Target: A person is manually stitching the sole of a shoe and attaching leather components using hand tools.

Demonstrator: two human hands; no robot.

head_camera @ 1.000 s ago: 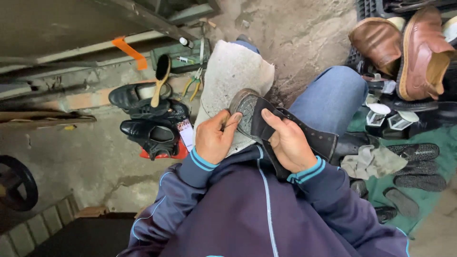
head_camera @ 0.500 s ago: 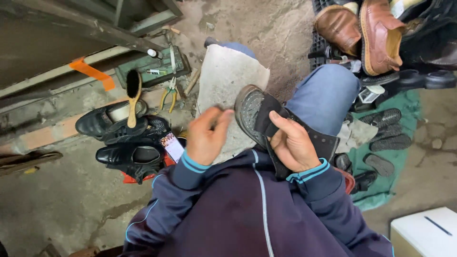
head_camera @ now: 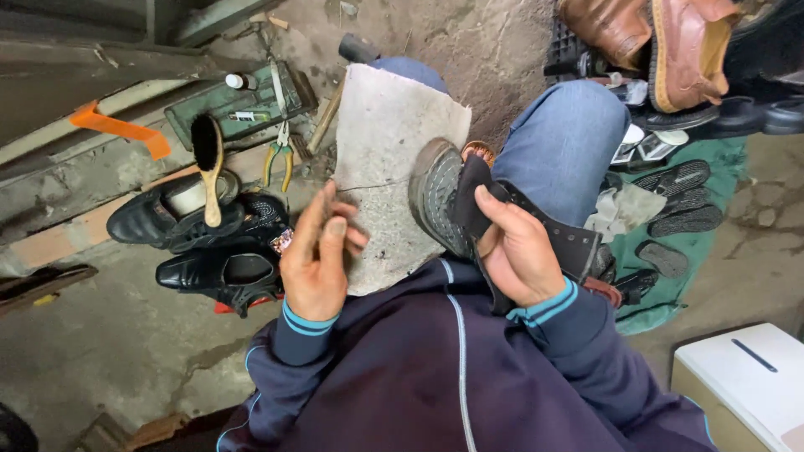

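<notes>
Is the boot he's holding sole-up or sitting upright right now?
Tipped, sole showing. The boot lies across the lap with its treaded sole facing the camera; the right hand grips its black upper, the left hand is off it.

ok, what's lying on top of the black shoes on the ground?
A wooden-handled brush with dark bristles lies across the upper black shoe, handle over its opening. The inside of that shoe beneath it is hidden. The lower black shoe has nothing on it.

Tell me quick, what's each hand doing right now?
Left hand: open, fingers loose, holding nothing, over the grey slab.
Right hand: closed on the dark boot.
</notes>
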